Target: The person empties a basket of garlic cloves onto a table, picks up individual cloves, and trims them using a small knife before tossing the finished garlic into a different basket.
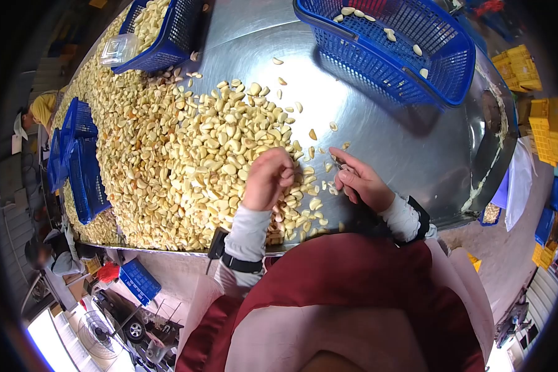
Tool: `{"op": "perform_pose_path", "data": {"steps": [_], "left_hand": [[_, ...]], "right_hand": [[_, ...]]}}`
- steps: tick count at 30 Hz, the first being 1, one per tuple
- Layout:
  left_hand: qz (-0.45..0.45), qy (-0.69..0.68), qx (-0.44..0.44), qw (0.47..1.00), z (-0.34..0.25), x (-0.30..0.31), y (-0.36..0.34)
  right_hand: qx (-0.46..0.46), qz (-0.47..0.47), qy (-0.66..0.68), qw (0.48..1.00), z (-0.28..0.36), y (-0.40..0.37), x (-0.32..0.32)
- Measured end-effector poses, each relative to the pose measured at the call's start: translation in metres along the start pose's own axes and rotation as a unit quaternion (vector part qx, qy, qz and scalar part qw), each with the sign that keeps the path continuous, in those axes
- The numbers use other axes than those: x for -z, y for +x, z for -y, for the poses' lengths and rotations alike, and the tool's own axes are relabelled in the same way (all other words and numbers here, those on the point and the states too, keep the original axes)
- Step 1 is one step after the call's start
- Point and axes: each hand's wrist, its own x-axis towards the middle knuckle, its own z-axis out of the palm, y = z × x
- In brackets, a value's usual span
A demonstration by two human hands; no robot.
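A broad heap of peeled garlic cloves [223,139] covers the left and middle of the metal table [378,133]. Over the right edge of this heap is my left hand [270,177], its fingers curled in; whatever they may hold is hidden. My right hand [363,183] hovers just right of the heap, close to a few scattered cloves [328,167]. Its index finger is stretched out and the others are partly bent, with nothing visible in them. Beyond the right hand stands a blue basket [378,65] with several cloves on its bottom.
At the far left, another blue basket [183,28] is full of cloves, with a clear plastic tub [119,49] beside it. More blue baskets [87,177] stand in the heap. A person in yellow [43,110] is past the table's left edge. Yellow crates [549,127] are stacked at right.
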Motion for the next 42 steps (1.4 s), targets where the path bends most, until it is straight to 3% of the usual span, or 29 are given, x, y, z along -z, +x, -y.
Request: {"op": "perform_pose_path", "data": {"steps": [1, 2, 3, 4, 5, 7, 9, 11, 13, 16, 19, 23, 24, 25, 26, 27, 29, 31, 32, 37, 40, 42], "left_hand": [[-0.176, 0.393, 0.03, 0.902, 0.015, -0.008, 0.002], [-0.116, 0.591, -0.065, 0.795, 0.034, 0.003, 0.006], [-0.051, 0.752, -0.157, 0.639, 0.044, 0.005, 0.011], [-0.057, 0.803, -0.084, 0.587, 0.055, 0.005, 0.008], [-0.058, 0.803, -0.085, 0.587, 0.056, 0.005, 0.009], [-0.009, 0.846, -0.084, 0.527, 0.057, 0.006, 0.013], [-0.028, 0.846, -0.059, 0.529, 0.049, -0.006, 0.012], [-0.139, 0.811, -0.091, 0.561, 0.042, -0.019, 0.007], [-0.093, 0.819, -0.083, 0.56, 0.052, -0.02, 0.0], [-0.031, 0.868, -0.032, 0.495, 0.067, -0.015, -0.001], [-0.053, 0.874, 0.04, 0.482, 0.065, -0.023, 0.005], [-0.025, 0.875, 0.015, 0.483, 0.063, -0.009, 0.003], [-0.044, 0.737, 0.04, 0.673, 0.057, -0.004, 0.005], [-0.061, 0.558, 0.064, 0.825, 0.051, 0.001, 0.006], [-0.079, 0.295, 0.163, 0.938, 0.039, 0.0, 0.006], [-0.105, 0.165, 0.16, 0.968, 0.032, -0.005, 0.003], [-0.151, 0.063, 0.127, 0.978, 0.027, -0.015, -0.001], [-0.157, 0.099, 0.108, 0.977, 0.033, -0.015, -0.005], [-0.163, 0.135, 0.092, 0.973, 0.035, -0.017, -0.008], [-0.201, 0.318, -0.031, 0.926, 0.035, -0.032, -0.018], [-0.243, 0.55, -0.1, 0.793, 0.028, -0.046, -0.019], [-0.243, 0.552, -0.11, 0.79, 0.025, -0.054, -0.021]], "right_hand": [[0.01, -0.015, -0.003, 1.0, 0.0, 0.0, -0.001], [0.012, -0.016, -0.006, 1.0, 0.002, 0.0, -0.002], [0.03, -0.02, -0.015, 0.999, 0.004, 0.0, -0.005], [0.048, -0.024, -0.022, 0.998, 0.005, -0.001, -0.008], [0.049, -0.023, -0.024, 0.998, 0.008, -0.002, -0.01], [0.073, -0.063, -0.026, 0.995, 0.012, -0.005, -0.013], [0.062, -0.059, -0.039, 0.996, 0.013, -0.009, -0.007], [0.055, -0.059, -0.05, 0.996, 0.013, -0.009, -0.001], [0.037, -0.049, -0.071, 0.996, 0.011, -0.011, 0.003], [0.038, -0.062, -0.058, 0.996, 0.007, -0.008, 0.0], [0.029, -0.084, -0.047, 0.995, 0.005, -0.009, -0.004], [0.075, -0.08, -0.066, 0.992, 0.011, -0.012, -0.009], [0.086, -0.068, -0.076, 0.991, 0.013, -0.014, -0.01], [0.095, -0.057, -0.086, 0.99, 0.014, -0.016, -0.01], [0.093, -0.058, -0.083, 0.99, 0.015, -0.017, -0.011], [0.082, -0.036, -0.11, 0.99, 0.016, -0.017, -0.012], [0.071, -0.012, -0.14, 0.988, 0.013, -0.016, -0.014], [0.255, -0.029, -0.252, 0.933, 0.001, -0.008, -0.017], [0.296, -0.037, -0.284, 0.911, -0.001, -0.004, -0.019], [0.28, -0.063, -0.383, 0.878, 0.006, -0.008, -0.028], [0.249, -0.062, -0.433, 0.864, 0.011, -0.01, -0.033], [0.244, -0.063, -0.454, 0.855, 0.009, -0.006, -0.031]]}}
